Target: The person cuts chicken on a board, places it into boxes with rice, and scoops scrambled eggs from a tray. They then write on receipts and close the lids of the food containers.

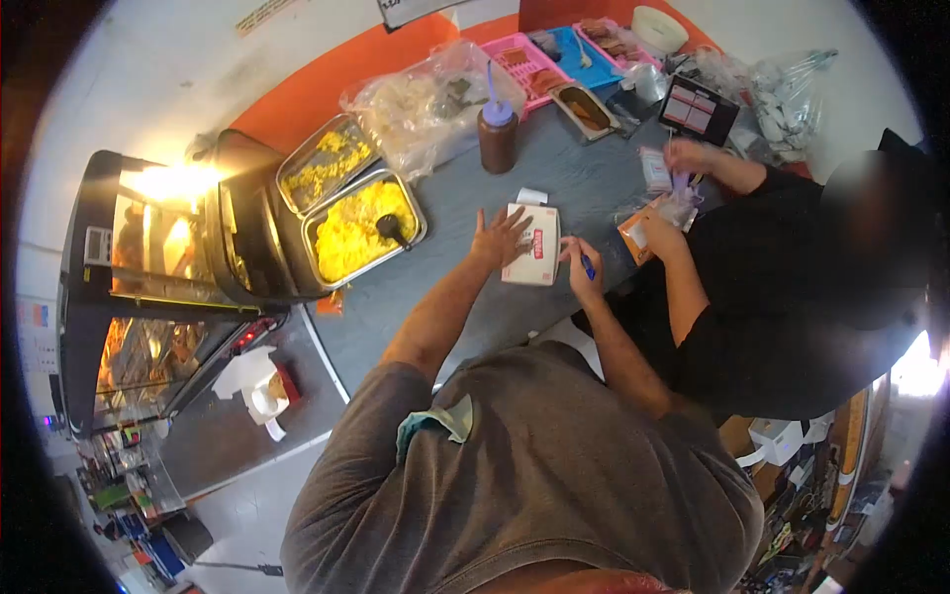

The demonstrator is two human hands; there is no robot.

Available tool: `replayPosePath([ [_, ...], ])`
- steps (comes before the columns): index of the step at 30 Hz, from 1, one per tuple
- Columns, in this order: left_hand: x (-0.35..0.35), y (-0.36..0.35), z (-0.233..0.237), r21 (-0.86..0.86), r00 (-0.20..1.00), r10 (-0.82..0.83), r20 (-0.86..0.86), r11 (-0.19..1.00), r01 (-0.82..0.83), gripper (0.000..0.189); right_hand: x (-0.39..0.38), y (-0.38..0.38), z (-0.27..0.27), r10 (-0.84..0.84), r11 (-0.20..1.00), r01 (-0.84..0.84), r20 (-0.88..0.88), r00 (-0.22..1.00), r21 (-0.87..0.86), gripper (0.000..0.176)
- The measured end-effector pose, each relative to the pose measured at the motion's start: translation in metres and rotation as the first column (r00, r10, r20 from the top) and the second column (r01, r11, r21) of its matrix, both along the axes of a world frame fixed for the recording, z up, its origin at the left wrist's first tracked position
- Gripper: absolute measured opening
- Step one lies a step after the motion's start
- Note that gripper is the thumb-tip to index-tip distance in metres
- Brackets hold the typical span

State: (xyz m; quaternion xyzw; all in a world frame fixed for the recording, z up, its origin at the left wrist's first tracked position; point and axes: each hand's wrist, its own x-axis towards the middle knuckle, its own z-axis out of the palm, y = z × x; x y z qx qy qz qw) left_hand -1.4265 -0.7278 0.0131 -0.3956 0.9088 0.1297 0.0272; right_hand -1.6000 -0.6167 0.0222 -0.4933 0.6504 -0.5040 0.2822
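Note:
A white takeaway box point(522, 265) with a red logo lies on the grey counter in front of me. My left hand point(498, 239) rests on its left side, fingers spread. Just right of the box, my right hand point(585, 280) is closed around a blue pen point(588, 265), close to the box edge. Behind the box, a small white paper piece or flap point(532, 196) sticks out. A brown sauce bottle point(498, 139) with a lilac cap stands farther back.
To the left are metal trays of yellow food point(356, 233), with a black spoon point(392, 229), and a lit food warmer point(158, 287). An open box point(259, 388) sits below. At right, a co-worker in black point(782, 287) handles plastic packets point(679, 206) near a tablet point(699, 109).

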Motion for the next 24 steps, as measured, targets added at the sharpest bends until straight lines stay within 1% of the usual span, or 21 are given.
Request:
replayPosePath([
  [2, -0.003, 0.01, 0.003, -0.066, 0.996, 0.011, 0.084, 0.998, -0.005, 0.061, -0.008, -0.004, -0.005, -0.166, 0.986, 0.165, 0.014, 0.986, 0.027, 0.03],
  [3, -0.003, 0.015, 0.001, -0.02, 0.998, 0.061, 0.03, 0.998, -0.061, 0.065, -0.01, -0.01, -0.002, -0.155, 0.987, 0.156, 0.02, 0.988, -0.049, 0.025],
  [4, -0.005, 0.02, -0.001, -0.025, 0.998, 0.054, 0.031, 0.998, -0.054, 0.065, -0.011, -0.024, -0.003, -0.161, 0.985, 0.162, 0.022, 0.987, -0.054, 0.025],
  [5, -0.007, 0.026, 0.003, 0.064, 0.992, 0.123, 0.0, 0.99, -0.123, 0.067, -0.014, -0.046, -0.01, -0.174, 0.985, 0.172, -0.084, 0.981, -0.022, 0.018],
  [6, -0.006, 0.035, 0.003, 0.158, 0.981, 0.195, -0.023, 0.969, -0.189, 0.07, -0.017, -0.067, -0.017, -0.179, 0.983, 0.185, -0.189, 0.966, 0.012, 0.016],
  [7, -0.002, 0.042, -0.016, 0.03, 0.982, 0.177, -0.065, 0.984, -0.175, 0.072, -0.021, -0.088, -0.023, -0.181, 0.982, 0.187, -0.185, 0.966, 0.011, 0.016],
  [8, 0.003, 0.052, -0.017, 0.025, 0.983, 0.176, -0.06, 0.984, -0.174, 0.072, -0.024, -0.111, -0.028, -0.144, 0.987, 0.156, -0.247, 0.958, 0.031, 0.021],
  [9, 0.008, 0.06, -0.015, 0.064, 0.97, 0.221, -0.097, 0.974, -0.216, 0.072, -0.026, -0.129, -0.032, -0.106, 0.99, 0.128, -0.305, 0.946, 0.051, 0.028],
  [10, 0.012, 0.068, -0.012, 0.104, 0.955, 0.267, -0.131, 0.962, -0.254, 0.073, -0.026, -0.145, -0.036, -0.111, 0.99, 0.131, -0.298, 0.948, 0.047, 0.028],
  [11, 0.018, 0.074, -0.009, 0.097, 0.956, 0.264, -0.126, 0.963, -0.253, 0.073, -0.025, -0.159, -0.039, 0.014, 0.997, 0.014, -0.377, 0.926, 0.072, 0.032],
  [12, 0.024, 0.082, -0.007, 0.143, 0.94, 0.316, -0.124, 0.944, -0.298, 0.073, -0.021, -0.168, -0.034, 0.139, 0.989, -0.101, -0.451, 0.882, 0.107, 0.037],
  [13, 0.03, 0.087, -0.005, 0.19, 0.921, 0.37, -0.121, 0.919, -0.345, 0.074, -0.016, -0.169, -0.03, 0.214, 0.97, -0.126, -0.487, 0.847, 0.207, 0.035],
  [14, 0.038, 0.09, -0.005, 0.186, 0.921, 0.372, -0.117, 0.919, -0.348, 0.074, -0.011, -0.169, -0.035, 0.215, 0.97, -0.129, -0.484, 0.848, 0.204, 0.035],
  [16, 0.051, 0.09, -0.005, 0.199, 0.898, 0.386, -0.209, 0.916, -0.348, 0.074, -0.005, -0.169, -0.052, 0.333, 0.943, -0.278, -0.479, 0.812, 0.185, 0.038],
  [17, 0.054, 0.089, -0.01, 0.218, 0.883, 0.416, -0.219, 0.903, -0.371, 0.074, -0.001, -0.162, -0.052, 0.331, 0.944, -0.28, -0.478, 0.813, 0.176, 0.038],
  [19, 0.057, 0.087, -0.012, 0.226, 0.871, 0.435, -0.229, 0.894, -0.387, 0.074, 0.008, -0.137, -0.048, 0.251, 0.965, -0.243, -0.619, 0.744, 0.1, 0.038],
  [20, 0.056, 0.09, -0.011, 0.245, 0.858, 0.454, -0.241, 0.884, -0.399, 0.073, 0.01, -0.132, -0.053, 0.266, 0.961, -0.257, -0.619, 0.739, 0.107, 0.038],
  [22, 0.052, 0.088, -0.011, 0.246, 0.846, 0.48, -0.232, 0.87, -0.427, 0.073, 0.009, -0.123, -0.061, 0.042, 0.968, -0.22, -0.794, 0.606, -0.116, 0.035],
  [23, 0.053, 0.088, -0.011, 0.247, 0.845, 0.469, -0.255, 0.877, -0.413, 0.073, 0.006, -0.129, -0.085, 0.025, 0.981, -0.169, -0.806, 0.591, -0.093, 0.034],
  [24, 0.055, 0.09, -0.011, 0.248, 0.846, 0.457, -0.274, 0.884, -0.397, 0.073, 0.003, -0.128, -0.081, 0.044, 0.98, -0.183, -0.804, 0.593, -0.082, 0.034],
])
